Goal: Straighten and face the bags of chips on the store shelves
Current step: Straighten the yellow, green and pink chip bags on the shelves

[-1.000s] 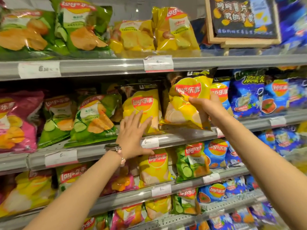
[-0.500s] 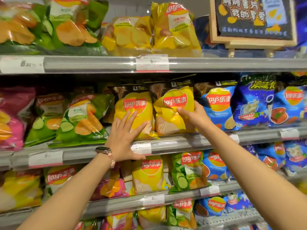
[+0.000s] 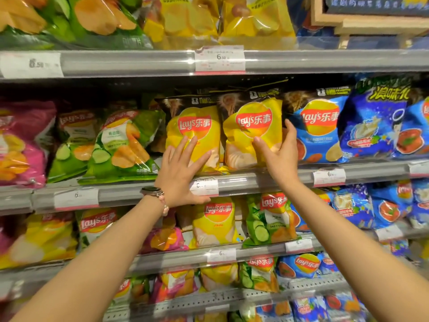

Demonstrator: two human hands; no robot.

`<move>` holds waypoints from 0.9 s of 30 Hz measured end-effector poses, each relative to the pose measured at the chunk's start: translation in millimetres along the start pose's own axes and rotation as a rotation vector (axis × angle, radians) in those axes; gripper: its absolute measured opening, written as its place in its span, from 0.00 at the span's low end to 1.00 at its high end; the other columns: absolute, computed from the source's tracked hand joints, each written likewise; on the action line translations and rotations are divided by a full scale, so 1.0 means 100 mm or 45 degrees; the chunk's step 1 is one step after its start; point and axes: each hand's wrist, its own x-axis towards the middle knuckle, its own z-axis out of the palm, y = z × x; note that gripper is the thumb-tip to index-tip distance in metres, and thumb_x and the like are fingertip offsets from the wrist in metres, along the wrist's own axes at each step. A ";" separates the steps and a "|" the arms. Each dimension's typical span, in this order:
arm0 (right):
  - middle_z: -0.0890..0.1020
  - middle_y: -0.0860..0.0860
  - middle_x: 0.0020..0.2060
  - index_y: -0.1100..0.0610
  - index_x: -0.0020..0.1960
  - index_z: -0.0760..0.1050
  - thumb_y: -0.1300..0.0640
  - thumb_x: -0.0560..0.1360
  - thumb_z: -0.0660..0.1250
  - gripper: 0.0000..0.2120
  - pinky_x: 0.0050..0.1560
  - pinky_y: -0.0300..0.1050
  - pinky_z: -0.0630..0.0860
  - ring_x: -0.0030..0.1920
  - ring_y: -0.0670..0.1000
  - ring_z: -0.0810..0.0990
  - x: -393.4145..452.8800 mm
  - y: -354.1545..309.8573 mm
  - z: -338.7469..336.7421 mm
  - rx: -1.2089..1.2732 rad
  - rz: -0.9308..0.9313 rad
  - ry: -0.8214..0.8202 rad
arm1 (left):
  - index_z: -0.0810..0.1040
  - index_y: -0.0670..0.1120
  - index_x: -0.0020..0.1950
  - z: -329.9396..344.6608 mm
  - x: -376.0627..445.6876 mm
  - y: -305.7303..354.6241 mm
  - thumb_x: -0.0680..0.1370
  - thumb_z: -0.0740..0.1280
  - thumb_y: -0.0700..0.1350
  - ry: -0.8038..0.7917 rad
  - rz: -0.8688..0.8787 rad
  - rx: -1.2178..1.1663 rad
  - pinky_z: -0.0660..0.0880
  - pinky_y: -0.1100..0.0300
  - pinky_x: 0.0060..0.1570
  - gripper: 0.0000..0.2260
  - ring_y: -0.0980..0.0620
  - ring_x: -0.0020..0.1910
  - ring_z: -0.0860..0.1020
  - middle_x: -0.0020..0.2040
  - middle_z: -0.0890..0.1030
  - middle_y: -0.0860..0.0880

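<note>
Two yellow Lay's bags stand side by side on the middle shelf (image 3: 260, 181). My left hand (image 3: 183, 170) presses flat, fingers spread, against the lower front of the left yellow bag (image 3: 192, 122). The right yellow bag (image 3: 253, 117) stands upright with its logo facing out. My right hand (image 3: 278, 156) holds it by the lower right edge, thumb on the front and fingers round the side. A watch and a bead bracelet sit on my left wrist.
Green cucumber bags (image 3: 120, 145) lean to the left of the yellow pair, and a pink bag (image 3: 21, 140) lies beyond them. Blue bags (image 3: 320, 126) stand close on the right. The top shelf (image 3: 139, 62) overhangs, and more bags fill the lower shelves (image 3: 216, 219).
My right hand carried the tilted right yellow bag leftwards and set it upright beside the left one. My left hand stayed on the left bag. The view moved closer.
</note>
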 end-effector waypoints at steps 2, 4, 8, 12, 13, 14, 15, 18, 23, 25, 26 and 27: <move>0.66 0.56 0.71 0.58 0.75 0.55 0.47 0.73 0.70 0.38 0.69 0.53 0.66 0.71 0.53 0.65 -0.16 0.00 0.01 -0.041 -0.092 0.054 | 0.59 0.50 0.75 0.01 -0.12 0.05 0.63 0.61 0.74 0.070 0.005 -0.078 0.59 0.32 0.67 0.46 0.39 0.74 0.55 0.75 0.59 0.37; 0.65 0.57 0.71 0.59 0.74 0.57 0.50 0.75 0.67 0.34 0.70 0.50 0.65 0.71 0.53 0.64 -0.38 -0.01 0.02 -0.041 -0.215 0.095 | 0.61 0.48 0.74 0.05 -0.33 0.14 0.66 0.62 0.70 0.163 0.017 -0.152 0.56 0.37 0.69 0.42 0.40 0.74 0.57 0.74 0.59 0.39; 0.66 0.60 0.70 0.63 0.71 0.62 0.57 0.76 0.66 0.27 0.70 0.41 0.61 0.71 0.55 0.64 -0.91 0.03 0.09 -0.095 -0.370 0.146 | 0.66 0.46 0.69 0.19 -0.87 0.30 0.71 0.64 0.61 0.285 0.058 -0.246 0.54 0.40 0.69 0.31 0.40 0.69 0.64 0.70 0.63 0.41; 0.72 0.57 0.62 0.62 0.65 0.68 0.57 0.75 0.63 0.20 0.66 0.37 0.65 0.64 0.51 0.69 -1.41 0.17 0.27 -0.009 -0.298 0.048 | 0.69 0.47 0.63 0.43 -1.37 0.30 0.70 0.64 0.61 0.146 -0.087 -0.293 0.52 0.46 0.70 0.27 0.42 0.65 0.67 0.64 0.68 0.43; 0.72 0.56 0.59 0.60 0.64 0.69 0.58 0.75 0.64 0.18 0.64 0.36 0.66 0.61 0.51 0.71 -1.51 0.23 0.33 0.013 -0.259 0.020 | 0.68 0.48 0.64 0.48 -1.46 0.27 0.71 0.63 0.63 0.075 -0.156 -0.299 0.53 0.46 0.70 0.27 0.42 0.65 0.67 0.64 0.69 0.44; 0.73 0.54 0.57 0.58 0.62 0.69 0.60 0.74 0.64 0.17 0.62 0.34 0.67 0.59 0.50 0.72 -1.59 0.29 0.39 0.021 -0.212 -0.011 | 0.68 0.48 0.64 0.53 -1.54 0.24 0.71 0.60 0.66 -0.007 -0.221 -0.298 0.55 0.44 0.68 0.29 0.42 0.65 0.66 0.64 0.69 0.43; 0.73 0.53 0.56 0.57 0.62 0.69 0.61 0.73 0.65 0.17 0.60 0.32 0.67 0.57 0.48 0.72 -1.66 0.34 0.46 0.013 -0.159 -0.045 | 0.68 0.48 0.66 0.57 -1.60 0.21 0.71 0.57 0.70 -0.101 -0.279 -0.283 0.58 0.41 0.67 0.33 0.41 0.66 0.65 0.65 0.69 0.42; 0.72 0.53 0.58 0.58 0.63 0.69 0.60 0.72 0.65 0.20 0.59 0.30 0.66 0.58 0.44 0.69 -1.80 0.52 0.66 -0.084 0.002 -0.156 | 0.69 0.48 0.69 0.67 -1.67 0.13 0.61 0.66 0.75 -0.408 -0.384 -0.215 0.67 0.31 0.61 0.45 0.38 0.69 0.62 0.68 0.69 0.38; 0.68 0.57 0.67 0.60 0.70 0.65 0.56 0.71 0.66 0.29 0.68 0.44 0.62 0.68 0.53 0.65 -1.83 0.70 0.80 -0.311 0.100 -0.130 | 0.74 0.49 0.69 0.86 -1.61 0.13 0.38 0.77 0.69 -0.718 -0.478 -0.120 0.67 0.29 0.57 0.61 0.34 0.65 0.73 0.66 0.74 0.35; 0.67 0.57 0.69 0.60 0.71 0.65 0.56 0.71 0.66 0.30 0.69 0.50 0.60 0.70 0.55 0.63 -1.79 0.74 0.75 -0.439 0.098 0.014 | 0.73 0.48 0.70 0.92 -1.59 0.12 0.37 0.80 0.66 -0.719 -0.440 -0.108 0.64 0.26 0.57 0.61 0.33 0.65 0.72 0.66 0.73 0.34; 0.66 0.57 0.70 0.59 0.71 0.64 0.56 0.71 0.66 0.30 0.70 0.52 0.58 0.71 0.55 0.62 -1.75 0.77 0.71 -0.511 0.113 0.089 | 0.72 0.48 0.71 0.95 -1.59 0.11 0.37 0.80 0.64 -0.720 -0.427 -0.103 0.64 0.26 0.57 0.62 0.33 0.65 0.72 0.66 0.73 0.34; 0.64 0.57 0.71 0.59 0.72 0.63 0.57 0.71 0.68 0.31 0.71 0.53 0.57 0.72 0.56 0.60 -1.71 0.81 0.66 -0.579 0.153 0.145 | 0.72 0.49 0.71 0.98 -1.59 0.10 0.38 0.81 0.64 -0.728 -0.415 -0.101 0.64 0.25 0.56 0.62 0.33 0.65 0.72 0.66 0.73 0.34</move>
